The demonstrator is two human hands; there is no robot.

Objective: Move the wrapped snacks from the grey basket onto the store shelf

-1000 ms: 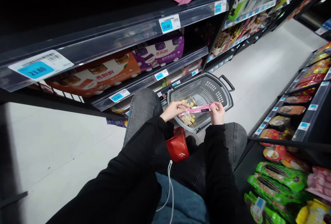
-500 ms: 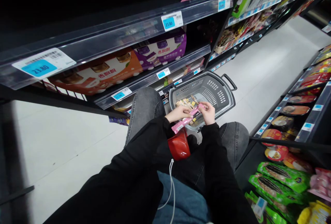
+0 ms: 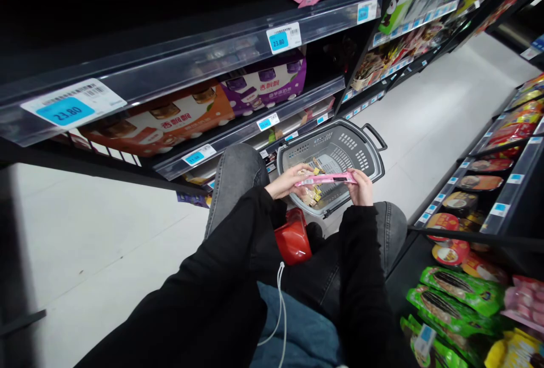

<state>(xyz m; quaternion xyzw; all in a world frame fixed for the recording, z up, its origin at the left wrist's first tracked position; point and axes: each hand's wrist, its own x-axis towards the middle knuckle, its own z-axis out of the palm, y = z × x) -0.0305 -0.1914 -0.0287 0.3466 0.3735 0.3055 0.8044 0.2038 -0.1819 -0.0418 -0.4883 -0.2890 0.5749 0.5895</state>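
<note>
Pink packet [image 3: 326,178]: long, thin, flat, w/ a dark mark near its right end, held level at frame centre, just above the grey basket [image 3: 369,155]. Left hand [image 3: 290,180] pinches its left end, right hand [image 3: 361,185] grips the right end, fingers closed on it. Packet print too small to read. Farther up, left side: shelf price tags [image 3: 68,108] read 23.80.

Both hands [image 3: 325,184] forward, fingers pinched
</note>
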